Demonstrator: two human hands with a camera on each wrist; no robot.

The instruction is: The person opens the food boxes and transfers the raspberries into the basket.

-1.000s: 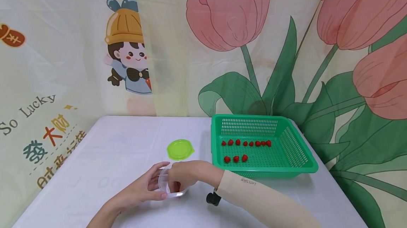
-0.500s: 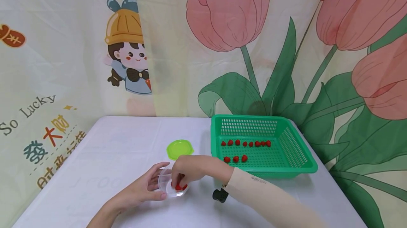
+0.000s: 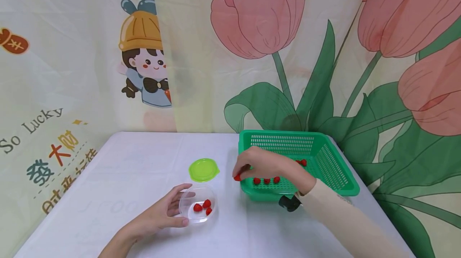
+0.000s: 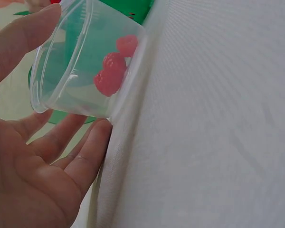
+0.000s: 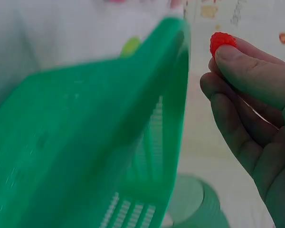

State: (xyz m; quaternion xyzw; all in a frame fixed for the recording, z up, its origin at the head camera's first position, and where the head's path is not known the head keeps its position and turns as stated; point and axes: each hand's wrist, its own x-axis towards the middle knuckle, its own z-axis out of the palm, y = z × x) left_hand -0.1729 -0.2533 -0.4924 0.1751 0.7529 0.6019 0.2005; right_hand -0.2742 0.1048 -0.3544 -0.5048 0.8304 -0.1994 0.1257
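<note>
My left hand (image 3: 167,212) holds a clear plastic cup (image 3: 189,212) on the white table, thumb on the near side and fingers round the far side. Inside the cup (image 4: 78,97) lie three red raspberries (image 3: 207,203). Over the left rim of a green plastic basket (image 3: 306,193), my right hand (image 3: 259,164) pinches one raspberry (image 5: 222,43) between thumb and forefinger. Several raspberries (image 3: 267,181) sit on the basket floor in a front and a back row. The right hand and forearm hide part of the back row.
A bright green lid (image 3: 204,170) lies flat on the white tablecloth (image 3: 144,162), behind the cup and left of the basket. A printed curtain (image 3: 194,50) hangs behind the table. A black camera (image 3: 289,203) is strapped to my right wrist.
My right hand has come out of the cup and moved right and away to the basket's left rim, carrying a raspberry. The left hand and the cup have stayed put.
</note>
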